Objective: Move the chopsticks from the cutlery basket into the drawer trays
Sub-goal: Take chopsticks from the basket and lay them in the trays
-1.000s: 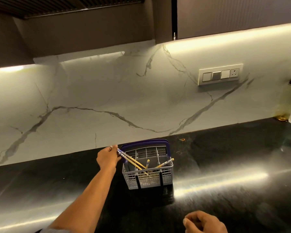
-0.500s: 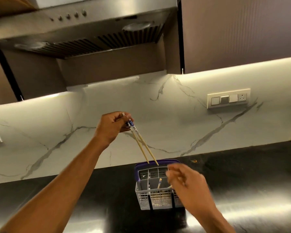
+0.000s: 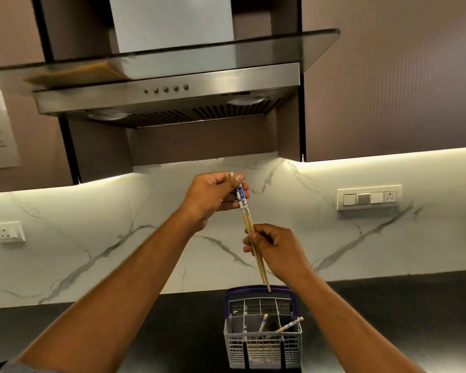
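Note:
My left hand (image 3: 213, 196) pinches the blue-patterned top ends of a pair of wooden chopsticks (image 3: 246, 220), held well above the counter. My right hand (image 3: 276, 249) grips the same pair lower down, around the middle of the shafts. Their tips hang just over the back rim of the grey cutlery basket (image 3: 262, 348) with its purple handle, which stands on the dark counter. Inside the basket lean two more chopsticks (image 3: 288, 324). No drawer or tray is in view.
A steel cooker hood (image 3: 167, 92) hangs above, flanked by brown wall cabinets. The marble backsplash carries a switch panel (image 3: 369, 198) at right and a socket (image 3: 8, 232) at left. The black counter (image 3: 172, 324) stretches to both sides of the basket.
My left hand has lifted the chopstick pair out of the basket and higher up. My right hand rose from the basket and took hold of the shafts. The view tilted upward.

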### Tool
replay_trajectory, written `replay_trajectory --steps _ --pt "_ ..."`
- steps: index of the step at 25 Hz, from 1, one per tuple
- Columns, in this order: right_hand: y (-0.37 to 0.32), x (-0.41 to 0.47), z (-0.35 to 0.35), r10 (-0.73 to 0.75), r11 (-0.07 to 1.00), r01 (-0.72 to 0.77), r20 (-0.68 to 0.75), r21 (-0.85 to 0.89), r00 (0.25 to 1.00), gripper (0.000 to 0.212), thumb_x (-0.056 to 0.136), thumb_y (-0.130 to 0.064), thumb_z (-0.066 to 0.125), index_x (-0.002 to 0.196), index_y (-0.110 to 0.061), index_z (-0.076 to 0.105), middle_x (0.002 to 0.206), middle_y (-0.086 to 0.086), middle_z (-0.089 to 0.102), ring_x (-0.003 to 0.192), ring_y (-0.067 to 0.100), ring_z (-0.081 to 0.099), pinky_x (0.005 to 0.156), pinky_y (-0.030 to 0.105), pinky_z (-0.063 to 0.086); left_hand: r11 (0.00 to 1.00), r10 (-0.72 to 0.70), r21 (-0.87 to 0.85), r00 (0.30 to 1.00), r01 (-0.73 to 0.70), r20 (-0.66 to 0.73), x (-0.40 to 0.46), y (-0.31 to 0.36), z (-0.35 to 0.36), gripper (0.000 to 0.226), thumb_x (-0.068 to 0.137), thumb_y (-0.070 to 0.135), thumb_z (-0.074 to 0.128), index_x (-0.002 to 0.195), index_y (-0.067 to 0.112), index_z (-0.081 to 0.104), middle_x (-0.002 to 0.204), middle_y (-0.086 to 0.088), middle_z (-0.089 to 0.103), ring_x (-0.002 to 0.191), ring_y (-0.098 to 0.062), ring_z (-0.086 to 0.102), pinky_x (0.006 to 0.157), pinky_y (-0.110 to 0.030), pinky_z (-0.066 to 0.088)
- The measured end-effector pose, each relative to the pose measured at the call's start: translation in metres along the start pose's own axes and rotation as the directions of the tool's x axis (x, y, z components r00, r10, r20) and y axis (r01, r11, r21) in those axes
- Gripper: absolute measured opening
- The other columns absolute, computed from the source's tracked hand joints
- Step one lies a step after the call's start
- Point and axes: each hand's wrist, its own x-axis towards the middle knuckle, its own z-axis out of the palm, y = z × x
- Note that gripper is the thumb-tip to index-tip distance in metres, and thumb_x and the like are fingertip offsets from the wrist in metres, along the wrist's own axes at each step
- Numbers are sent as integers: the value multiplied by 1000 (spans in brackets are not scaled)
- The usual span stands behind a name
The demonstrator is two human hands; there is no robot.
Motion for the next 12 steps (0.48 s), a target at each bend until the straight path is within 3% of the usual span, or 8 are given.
replay_trajectory --steps 4,7,12 --pt "-2 -7 -2 31 993 -37 62 108 998 15 97 -12 57 99 -15 72 88 8 76 80 18 76 86 42 60 1000 -4 8 999 3 32 -8 -1 3 28 95 20 61 121 12 66 106 -13 76 85 -22 77 75 -33 63" --pt "-3 -12 -3 36 989 -50 100 139 994 15 97 -10 56 99 -11 71 88 13 76 79 22 76 85 41 61 997 77 28 996 -78 38 -12 -6 7 48 94 15 62 139 27 51 105 -9 76 86 -21 77 76 -33 63" --pt "-4 -18 -7 40 990 -56 126 126 991 16 97 -11 56 102 -8 71 90 14 76 81 23 75 83 35 61 992 117 34 993 -118 31 -16 -13 9 37 93 12 62 129 16 63 105 -11 76 84 -21 77 75 -34 63"
